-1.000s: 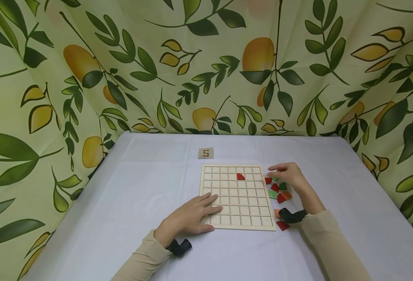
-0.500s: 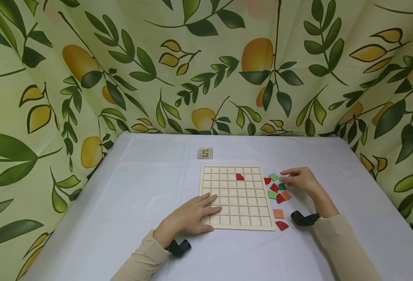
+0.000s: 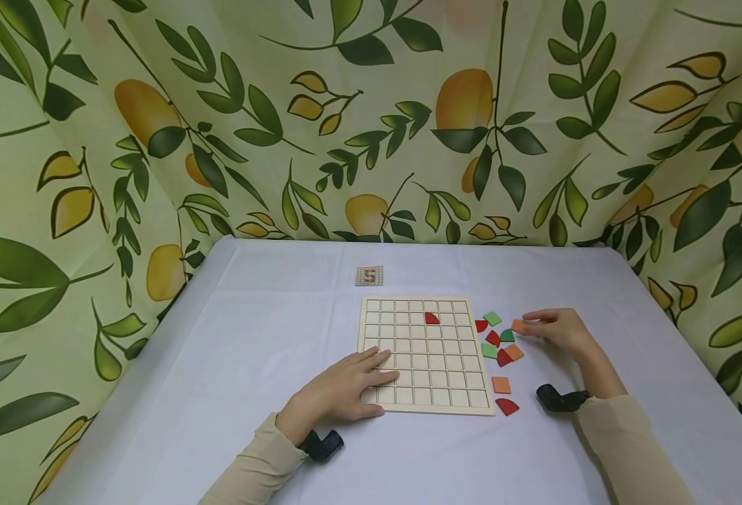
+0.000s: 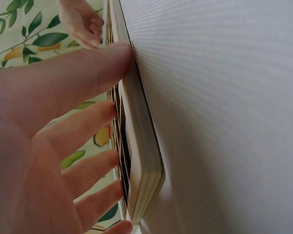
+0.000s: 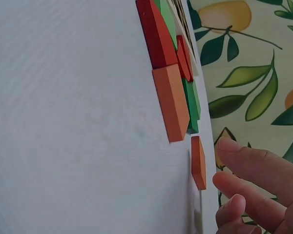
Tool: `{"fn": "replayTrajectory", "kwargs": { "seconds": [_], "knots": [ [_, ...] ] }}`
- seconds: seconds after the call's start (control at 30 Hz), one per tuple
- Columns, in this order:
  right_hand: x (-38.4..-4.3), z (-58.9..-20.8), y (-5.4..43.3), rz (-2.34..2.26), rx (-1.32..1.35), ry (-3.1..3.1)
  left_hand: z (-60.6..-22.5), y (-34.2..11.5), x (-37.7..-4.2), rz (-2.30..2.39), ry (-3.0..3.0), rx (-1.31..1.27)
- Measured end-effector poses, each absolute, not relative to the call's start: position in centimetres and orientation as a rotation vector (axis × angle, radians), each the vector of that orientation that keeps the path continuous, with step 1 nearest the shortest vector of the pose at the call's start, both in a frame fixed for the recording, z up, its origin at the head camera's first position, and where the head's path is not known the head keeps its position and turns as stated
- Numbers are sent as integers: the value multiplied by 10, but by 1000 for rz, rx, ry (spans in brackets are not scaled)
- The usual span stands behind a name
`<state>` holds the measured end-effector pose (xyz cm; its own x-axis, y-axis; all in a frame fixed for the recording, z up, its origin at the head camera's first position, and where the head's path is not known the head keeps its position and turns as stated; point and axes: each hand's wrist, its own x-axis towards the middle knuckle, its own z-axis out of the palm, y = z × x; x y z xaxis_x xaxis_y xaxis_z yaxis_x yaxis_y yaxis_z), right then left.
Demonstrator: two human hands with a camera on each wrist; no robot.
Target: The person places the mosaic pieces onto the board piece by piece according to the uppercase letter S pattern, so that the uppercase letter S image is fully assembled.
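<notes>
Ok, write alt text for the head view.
A person's left hand rests on a gridded board bearing a red piece; the right hand is at an orange piece, near more coloured pieces. A small card lies beyond the board.

From my station I count one board (image 3: 410, 385), one card (image 3: 369, 275), five red pieces (image 3: 431, 318) (image 3: 481, 325) (image 3: 492, 338) (image 3: 503, 358) (image 3: 507, 406) (one on the board, four by its right edge), and, off that same edge, three orange pieces (image 3: 519, 326) (image 3: 514, 352) (image 3: 501, 384), two light green pieces (image 3: 492, 318) (image 3: 489, 350), one dark green piece (image 3: 507, 336).
</notes>
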<state>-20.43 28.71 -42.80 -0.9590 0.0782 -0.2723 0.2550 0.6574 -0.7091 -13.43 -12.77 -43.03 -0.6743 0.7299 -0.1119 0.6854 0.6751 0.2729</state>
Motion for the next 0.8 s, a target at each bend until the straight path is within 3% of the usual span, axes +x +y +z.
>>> {"fn": "replayTrajectory", "kwargs": {
  "seconds": [0.8],
  "knots": [
    [-207, -429, 288, -1168, 406, 2626, -429, -127, -135, 267, 2665, 1147]
  ]
}}
